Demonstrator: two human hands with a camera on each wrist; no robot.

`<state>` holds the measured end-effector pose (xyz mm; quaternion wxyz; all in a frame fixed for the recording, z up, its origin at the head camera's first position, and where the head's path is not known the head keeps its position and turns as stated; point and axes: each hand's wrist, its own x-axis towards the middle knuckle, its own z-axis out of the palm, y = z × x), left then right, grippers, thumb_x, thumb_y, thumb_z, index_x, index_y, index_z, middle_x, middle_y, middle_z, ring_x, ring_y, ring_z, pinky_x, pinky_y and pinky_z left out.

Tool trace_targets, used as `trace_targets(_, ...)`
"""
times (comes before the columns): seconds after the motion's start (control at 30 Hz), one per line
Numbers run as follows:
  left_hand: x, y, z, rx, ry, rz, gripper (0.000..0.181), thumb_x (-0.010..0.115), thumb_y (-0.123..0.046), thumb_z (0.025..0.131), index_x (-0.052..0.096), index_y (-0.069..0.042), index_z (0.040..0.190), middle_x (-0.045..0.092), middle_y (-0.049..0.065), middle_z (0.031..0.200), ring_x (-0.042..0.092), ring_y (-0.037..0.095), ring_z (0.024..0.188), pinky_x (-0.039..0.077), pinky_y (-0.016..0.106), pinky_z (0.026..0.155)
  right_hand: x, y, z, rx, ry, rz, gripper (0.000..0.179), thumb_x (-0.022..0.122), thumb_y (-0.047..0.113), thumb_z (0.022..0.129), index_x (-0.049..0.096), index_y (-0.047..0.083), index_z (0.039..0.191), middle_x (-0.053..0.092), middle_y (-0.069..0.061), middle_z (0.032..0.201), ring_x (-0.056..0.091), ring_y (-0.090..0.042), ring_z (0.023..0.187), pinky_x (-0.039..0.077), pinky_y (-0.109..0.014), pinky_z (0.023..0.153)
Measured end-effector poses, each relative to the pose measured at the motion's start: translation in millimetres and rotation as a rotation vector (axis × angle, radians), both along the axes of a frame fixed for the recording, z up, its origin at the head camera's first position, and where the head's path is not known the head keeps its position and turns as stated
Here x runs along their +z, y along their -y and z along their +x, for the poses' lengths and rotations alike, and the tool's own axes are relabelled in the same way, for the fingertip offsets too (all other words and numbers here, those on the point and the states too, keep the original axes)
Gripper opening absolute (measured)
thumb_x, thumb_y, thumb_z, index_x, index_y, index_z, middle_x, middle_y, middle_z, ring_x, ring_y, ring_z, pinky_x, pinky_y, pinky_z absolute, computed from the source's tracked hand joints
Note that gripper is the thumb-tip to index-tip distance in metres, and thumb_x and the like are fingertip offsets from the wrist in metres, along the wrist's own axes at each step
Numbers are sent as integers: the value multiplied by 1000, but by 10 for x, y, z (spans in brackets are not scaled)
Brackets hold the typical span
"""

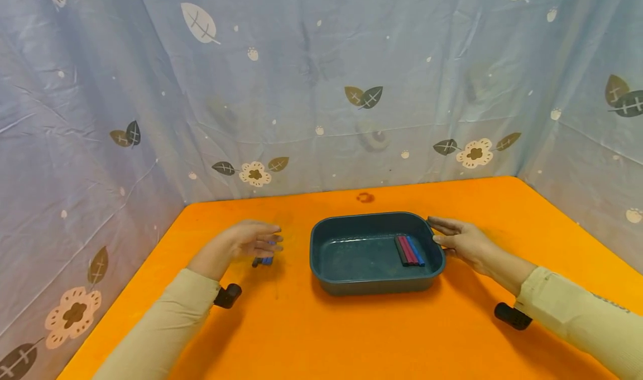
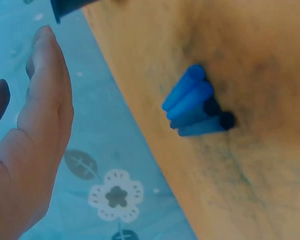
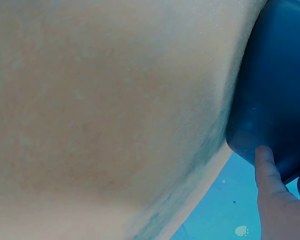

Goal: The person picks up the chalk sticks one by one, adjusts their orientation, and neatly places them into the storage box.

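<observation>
Tabletop (image 1: 294, 257) free between left markers (image 2: 190, 102) and tray (image 1: 372, 288), both obstacles.

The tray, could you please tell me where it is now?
In the head view, the tray sits just right of centre on the orange table, touched by the right hand.

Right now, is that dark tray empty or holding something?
Not empty: a few pen-like sticks lie in the tray, toward its right end.

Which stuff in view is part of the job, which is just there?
Job:
- tray, on the table
- sticks in the tray
- four sticks on the table
- left hand, by the table sticks
- right hand, touching the tray

Just there:
- orange table
- patterned curtain
- ring-like mark
</observation>
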<state>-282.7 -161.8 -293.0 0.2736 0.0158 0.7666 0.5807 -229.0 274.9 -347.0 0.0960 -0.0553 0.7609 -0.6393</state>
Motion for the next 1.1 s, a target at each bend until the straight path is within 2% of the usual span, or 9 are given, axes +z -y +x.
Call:
trace_targets(0.1, -21, 64, -20, 0, -1, -16, 50, 45, -17, 104, 32, 10, 144, 40, 29, 144, 50, 39, 126, 52, 37, 93, 0, 5, -2, 0, 4, -10, 59, 43, 1, 103, 10, -7, 152, 10, -30, 155, 60, 0, 94, 53, -26, 76)
trace_targets(0.23, -43, 139, -52, -20, -15, -38, 51, 41, -16, 105, 28, 12, 146, 34, 31, 147, 42, 41, 131, 45, 43, 103, -8, -5, -9, 0, 2, -19, 60, 43, 1, 103, 10, -7, 151, 9, -30, 154, 61, -1, 93, 54, -26, 76)
trace_targets(0.47, -130, 281, -120, 28, -21, -66, 51, 39, -13, 105, 26, 16, 145, 32, 33, 146, 37, 43, 134, 35, 51, 109, -6, 0, -14, -5, 4, -28, 59, 43, 0, 103, 10, -7, 151, 9, -30, 154, 61, -1, 93, 53, -25, 74)
trace_targets(0.73, -246, 408, -220, 92, -22, -124, 51, 43, -14, 104, 29, 16, 143, 40, 31, 142, 51, 39, 124, 40, 49, 106, -1, 6, -15, -7, 7, -32, 59, 43, 0, 102, 10, -7, 151, 9, -30, 154, 61, -1, 92, 53, -24, 75)
trace_targets(0.93, -332, 467, -234, 91, -50, -173, 53, 43, -11, 104, 24, 18, 143, 39, 33, 142, 45, 43, 128, 40, 51, 105, 0, 5, -13, -9, 11, -22, 60, 44, 0, 102, 10, -6, 152, 9, -29, 155, 60, 1, 93, 53, -24, 75)
trace_targets(1.1, -425, 523, -287, 96, -29, -215, 52, 45, -10, 103, 28, 20, 142, 41, 33, 140, 45, 44, 127, 41, 51, 104, 2, 3, -15, -10, 12, -23, 60, 44, 1, 103, 10, -6, 152, 9, -29, 155, 61, 0, 93, 53, -24, 75)
